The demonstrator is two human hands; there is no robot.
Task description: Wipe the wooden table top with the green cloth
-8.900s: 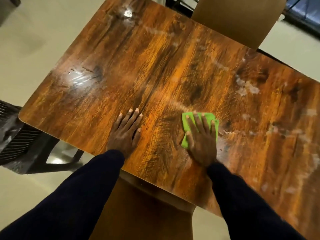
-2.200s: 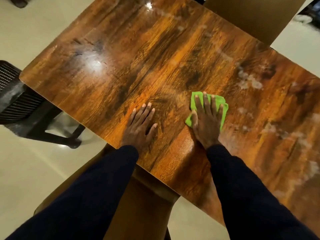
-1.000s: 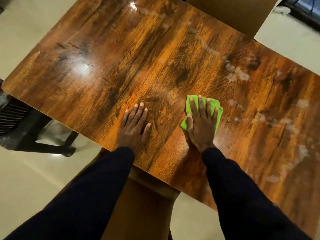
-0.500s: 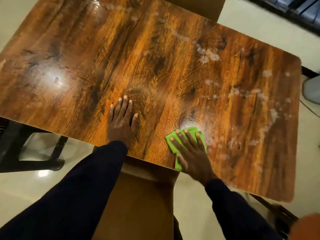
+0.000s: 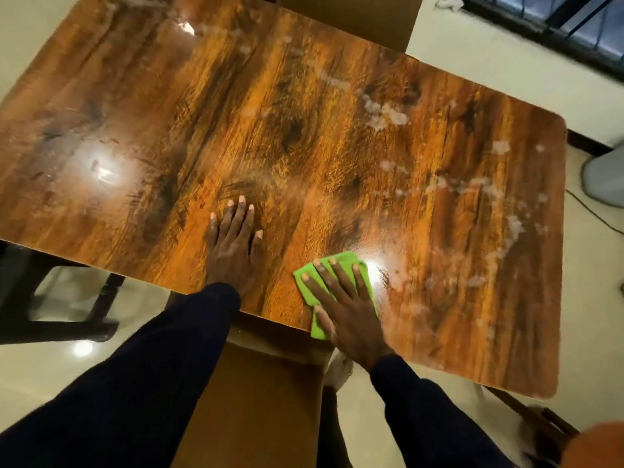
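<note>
A glossy wooden table top (image 5: 304,106) fills most of the view, with whitish smears across its right half. A small folded green cloth (image 5: 363,268) lies at the table's near edge, one corner hanging over it. My right hand (image 5: 344,305) presses flat on the cloth with straight, spread fingers. My left hand (image 5: 234,244) rests flat on the bare wood to the left of the cloth, fingers straight. Both arms wear dark sleeves.
A brown chair (image 5: 266,393) stands tucked under the near edge between my arms. Another brown chair back (image 5: 354,15) stands at the far edge. A dark chair frame (image 5: 50,298) is at the left. A pale round object (image 5: 604,180) sits on the floor at the right.
Over the last second my right hand slid the cloth from mid-table back toward the near edge and slightly right. My left hand stayed planted. The view shifted right.
</note>
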